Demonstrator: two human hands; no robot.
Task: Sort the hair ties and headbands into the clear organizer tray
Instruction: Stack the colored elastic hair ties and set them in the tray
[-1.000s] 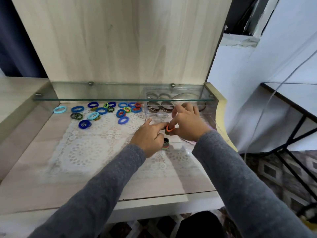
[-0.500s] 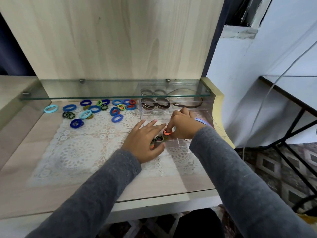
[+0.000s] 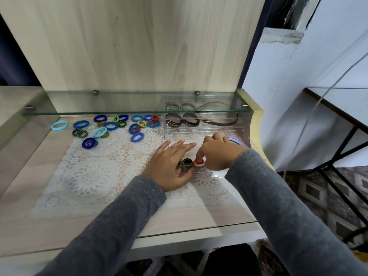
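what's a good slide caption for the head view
Right hand pressing an orange hair tie into the clear organizer tray, left hand steadying its front edge.

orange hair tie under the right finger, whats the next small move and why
Probably lift the right hand clear. Its fingertip presses the orange hair tie onto a stack in the clear organizer tray, beside the other stacks, so it looks seated. Many loose hair ties remain on the lace mat.

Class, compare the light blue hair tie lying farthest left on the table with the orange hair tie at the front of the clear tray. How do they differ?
The light blue hair tie lies loose and alone on the table; the orange hair tie sits on a stack in the clear organizer tray. Nothing touches the blue one; the right hand has a finger through the orange one. Both are fabric rings.
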